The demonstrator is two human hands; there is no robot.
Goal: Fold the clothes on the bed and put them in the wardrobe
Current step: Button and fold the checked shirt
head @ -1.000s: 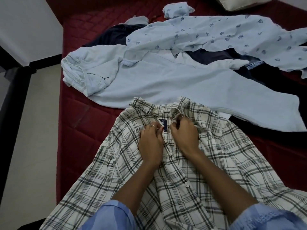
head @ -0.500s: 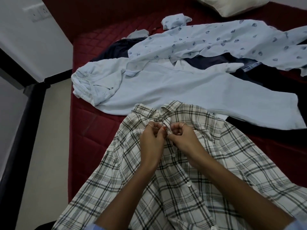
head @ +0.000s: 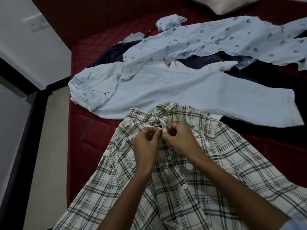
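A white shirt with a grey check [head: 207, 171] lies front up on the near part of the red bed [head: 86, 138], its collar pointing away from me. My left hand [head: 146, 143] and my right hand [head: 179, 140] meet just below the collar, each pinching one edge of the button placket. Beyond it lie a plain light-blue shirt [head: 166, 90], a light-blue shirt with a dark leaf print [head: 207, 37] and dark navy garments [head: 249, 75]. The wardrobe is out of sight.
A cream pillow [head: 227, 4] sits at the head of the bed, top right. The bed's left edge drops to a pale floor [head: 49, 146]. A black frame post [head: 25, 138] and a white wall with a switch plate [head: 37, 24] stand to the left.
My hands have shifted a little toward the collar, pinching the placket edges together at the top button. The camera has tilted up, showing more of the pillow and wall.
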